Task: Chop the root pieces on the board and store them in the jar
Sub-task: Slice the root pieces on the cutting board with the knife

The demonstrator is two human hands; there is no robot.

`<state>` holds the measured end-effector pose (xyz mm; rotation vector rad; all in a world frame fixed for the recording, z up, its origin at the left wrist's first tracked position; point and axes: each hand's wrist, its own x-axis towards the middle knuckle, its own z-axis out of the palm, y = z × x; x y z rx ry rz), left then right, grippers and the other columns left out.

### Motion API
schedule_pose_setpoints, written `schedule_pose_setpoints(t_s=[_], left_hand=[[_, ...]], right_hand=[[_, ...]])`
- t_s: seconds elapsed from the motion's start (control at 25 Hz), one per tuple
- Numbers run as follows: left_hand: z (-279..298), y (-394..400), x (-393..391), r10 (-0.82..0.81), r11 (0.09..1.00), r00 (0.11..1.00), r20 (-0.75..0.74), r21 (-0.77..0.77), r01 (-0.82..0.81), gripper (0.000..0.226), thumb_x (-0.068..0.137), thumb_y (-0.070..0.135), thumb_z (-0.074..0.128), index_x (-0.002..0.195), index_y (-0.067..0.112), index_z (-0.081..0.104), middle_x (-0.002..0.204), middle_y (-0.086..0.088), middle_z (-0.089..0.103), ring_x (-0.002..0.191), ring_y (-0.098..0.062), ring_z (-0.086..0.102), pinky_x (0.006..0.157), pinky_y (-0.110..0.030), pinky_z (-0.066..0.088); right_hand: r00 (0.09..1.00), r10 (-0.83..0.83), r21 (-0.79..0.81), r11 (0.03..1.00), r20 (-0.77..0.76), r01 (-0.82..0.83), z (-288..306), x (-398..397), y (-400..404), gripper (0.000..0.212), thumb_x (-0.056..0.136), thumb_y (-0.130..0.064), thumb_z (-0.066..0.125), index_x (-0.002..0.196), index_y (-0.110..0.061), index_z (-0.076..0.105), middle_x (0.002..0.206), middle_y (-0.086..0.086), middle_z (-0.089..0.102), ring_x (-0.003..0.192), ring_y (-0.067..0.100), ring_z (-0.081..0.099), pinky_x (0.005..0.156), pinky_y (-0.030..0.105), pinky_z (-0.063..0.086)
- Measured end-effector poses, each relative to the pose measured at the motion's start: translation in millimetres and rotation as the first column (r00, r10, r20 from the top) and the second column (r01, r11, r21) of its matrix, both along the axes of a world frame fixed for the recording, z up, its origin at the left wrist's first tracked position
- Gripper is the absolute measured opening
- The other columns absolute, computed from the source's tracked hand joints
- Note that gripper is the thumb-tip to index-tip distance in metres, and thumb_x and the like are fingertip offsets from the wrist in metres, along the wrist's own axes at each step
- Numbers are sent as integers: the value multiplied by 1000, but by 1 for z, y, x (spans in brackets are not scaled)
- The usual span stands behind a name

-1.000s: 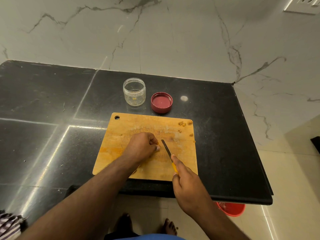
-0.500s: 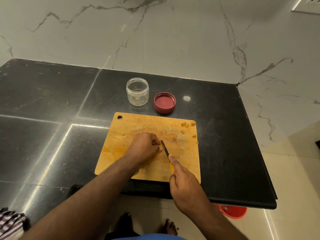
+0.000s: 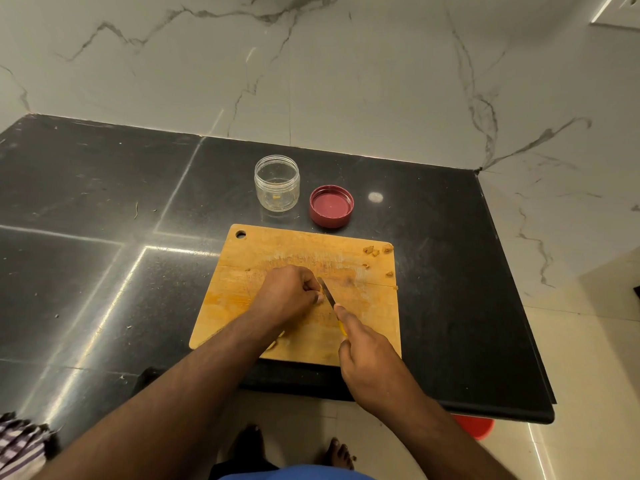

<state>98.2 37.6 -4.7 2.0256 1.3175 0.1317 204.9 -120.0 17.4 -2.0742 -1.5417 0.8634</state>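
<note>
Dim, warm light is falling from above, throwing bright streaks and a round glare spot across the glossy black counter. Wide-angle distortion is bending the counter's edges. The middle is staying sharp; the corners are softening.

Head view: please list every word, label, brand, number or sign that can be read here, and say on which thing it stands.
None: no text can be read in this view.
Jar: clear, no label visible.
Lid: plain red, no print visible.
Cutting board: bare wood, no mark.
Knife: no brand visible on the blade.
</note>
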Motion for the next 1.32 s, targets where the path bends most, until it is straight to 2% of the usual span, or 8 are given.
schedule_pose_setpoints(t_s=[0.12, 0.36, 0.56, 0.64, 0.8, 0.96, 1.12, 1.32], left_hand=[[0, -1, 0, 1, 1000, 1000, 2, 10, -1, 7, 89, 22, 75, 96, 23, 77, 88, 12, 69, 80, -2, 58, 60, -13, 40], [0, -3, 1, -10, 999, 1000, -5, 32, 10, 7, 90, 22, 73, 95, 21, 77, 92, 7, 72, 84, -7, 62, 71, -20, 46], [0, -2, 1, -22, 999, 1000, -3, 34, 22, 7, 91, 18, 71, 94, 19, 78, 91, 9, 72, 82, -4, 61, 62, -14, 42], [0, -3, 1, -13, 999, 1000, 2, 43, 13, 8, 91, 19, 72, 96, 19, 77, 93, 9, 71, 81, -4, 59, 62, -14, 40], [-1, -5, 1, 24, 998, 999, 26, 49, -25, 11, 90, 21, 73, 100, 19, 77, 95, 9, 71, 84, -6, 59, 70, -18, 41], [0, -3, 2, 28, 999, 999, 16, 19, -29, 10, 91, 23, 73, 101, 21, 76, 95, 9, 70, 82, -3, 57, 64, -14, 40], [5, 0, 1, -9, 1000, 1000, -13, 1, 9, 13, 92, 20, 70, 105, 22, 75, 102, 6, 71, 88, -6, 59, 69, -17, 43], [15, 8, -9, -44, 999, 999, -28, -17, 44, 29, 94, 7, 57, 108, 25, 76, 115, 5, 70, 90, -3, 57, 62, -10, 42]], right_hand=[[999, 7, 3, 1000, 48, -7, -2, -2, -1, 54, 103, -24, 33, 154, -32, 18, 128, -3, 53, 107, 10, 52, 90, 29, 49], [998, 22, 6, 1000, 55, -23, -5, -6, -2, 55, 103, -23, 32, 155, -31, 15, 122, -3, 54, 98, 10, 51, 80, 25, 45], [999, 35, -33, 999, 39, -33, -9, -7, 6, 56, 102, -21, 33, 155, -29, 16, 136, 1, 51, 115, 16, 52, 95, 32, 47], [1000, 26, -41, 999, 13, -25, -10, -7, 7, 56, 102, -21, 33, 155, -30, 17, 136, 1, 52, 115, 15, 52, 96, 31, 47], [997, -23, -49, 999, -68, 20, -10, -9, -1, 55, 103, -22, 35, 154, -32, 17, 125, -2, 55, 98, 7, 54, 79, 20, 44], [991, -62, -77, 996, -118, 54, -6, -11, -21, 57, 103, -25, 37, 153, -41, 14, 106, -10, 56, 77, 4, 53, 59, 16, 38], [990, -69, -61, 996, -124, 61, 0, -5, -33, 54, 103, -25, 39, 153, -40, 23, 99, -13, 56, 74, 2, 51, 58, 15, 39], [969, -161, -44, 987, -186, 155, 9, 9, -38, 52, 102, -21, 42, 148, -42, 32, 102, -9, 59, 64, -2, 55, 53, 15, 39]])
